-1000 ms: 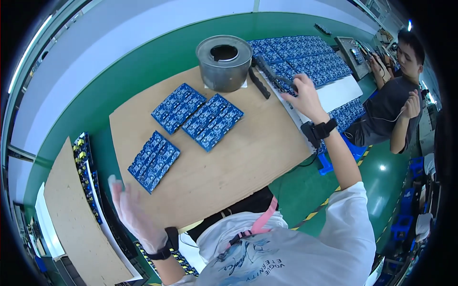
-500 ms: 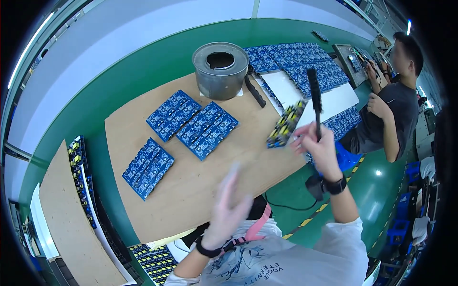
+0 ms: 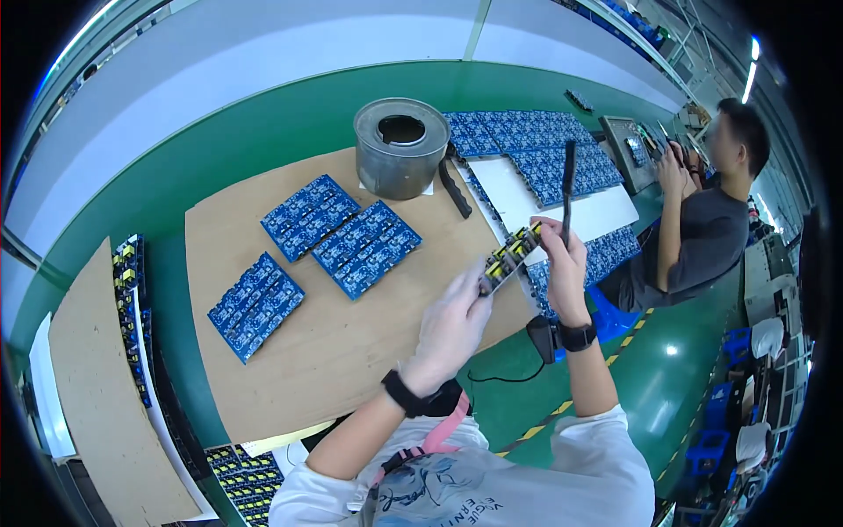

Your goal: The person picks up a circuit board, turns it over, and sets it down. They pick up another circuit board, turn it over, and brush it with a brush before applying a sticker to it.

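Tilted over the right side of the tabletop is a circuit board with yellow and black components (image 3: 512, 256). My left hand (image 3: 452, 329) grips its near end. At the far end, the fingers of my right hand (image 3: 565, 263) pinch the same board. A black brush (image 3: 569, 180) also sits in my right hand, its head pointing up. Left of my hands, blue circuit boards (image 3: 367, 249) lie flat on the brown tabletop (image 3: 386, 342), with another panel (image 3: 256, 306) nearer me.
A round metal tin (image 3: 402, 162) with an open top stands at the back, a black handle (image 3: 455, 189) beside it. Rows of blue boards (image 3: 562, 171) cover white sheets at the right. A co-worker (image 3: 694, 211) sits beyond them. A side board (image 3: 105, 386) stands left.
My left hand has risen to the right and taken hold of the yellow-component board. My right hand has drawn the board nearer, keeping the brush upright. The view has shifted slightly.
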Motion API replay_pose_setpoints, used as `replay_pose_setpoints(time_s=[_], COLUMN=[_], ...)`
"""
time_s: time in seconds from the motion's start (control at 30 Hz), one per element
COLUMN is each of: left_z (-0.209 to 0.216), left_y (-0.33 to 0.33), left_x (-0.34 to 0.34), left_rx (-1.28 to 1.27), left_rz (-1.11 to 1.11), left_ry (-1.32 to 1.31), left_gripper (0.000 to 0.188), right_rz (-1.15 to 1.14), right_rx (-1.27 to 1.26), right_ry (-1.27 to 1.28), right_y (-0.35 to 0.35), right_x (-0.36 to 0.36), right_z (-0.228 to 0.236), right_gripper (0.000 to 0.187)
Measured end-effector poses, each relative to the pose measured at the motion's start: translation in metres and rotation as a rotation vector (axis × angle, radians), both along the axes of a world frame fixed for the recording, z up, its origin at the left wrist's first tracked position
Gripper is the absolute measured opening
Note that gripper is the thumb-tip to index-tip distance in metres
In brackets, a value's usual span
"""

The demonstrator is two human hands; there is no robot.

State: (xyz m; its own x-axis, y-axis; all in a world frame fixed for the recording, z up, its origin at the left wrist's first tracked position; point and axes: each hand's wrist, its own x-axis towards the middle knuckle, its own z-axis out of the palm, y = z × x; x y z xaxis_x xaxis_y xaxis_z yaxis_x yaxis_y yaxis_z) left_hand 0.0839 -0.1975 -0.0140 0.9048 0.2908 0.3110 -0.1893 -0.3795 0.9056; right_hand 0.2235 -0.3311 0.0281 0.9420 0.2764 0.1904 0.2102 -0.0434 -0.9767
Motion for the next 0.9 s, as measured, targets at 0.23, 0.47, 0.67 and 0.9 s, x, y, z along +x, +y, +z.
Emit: replay_pose_setpoints(time_s=[0.23, 0.47, 0.67, 0.9], left_z=[0.036, 0.007, 0.014, 0.003], left_y=[0.030, 0.058, 0.067, 0.072], left_x=[-0.089, -0.185, -0.216, -0.223], left_rx=[0.196, -0.989, -0.727, -1.611], left_rz=[0.250, 0.681, 0.557, 0.288], left_ry=[-0.093, 0.064, 0.076, -0.128], left_gripper=[0.039, 0.033, 0.035, 0.042], right_rz=[0.475, 0.490, 0.026, 0.341], right_rx=[0.201, -0.556, -0.958, -1.029], right_ry=[0.200, -0.273, -1.075, -1.531], right_y=[0.033, 0.108, 0.149, 0.198], right_x=[-0.051, -0.037, 0.036, 0.071], right_z=[0.051, 0.092, 0.104, 0.086], right_gripper=[0.027, 0.029, 0.016, 0.012])
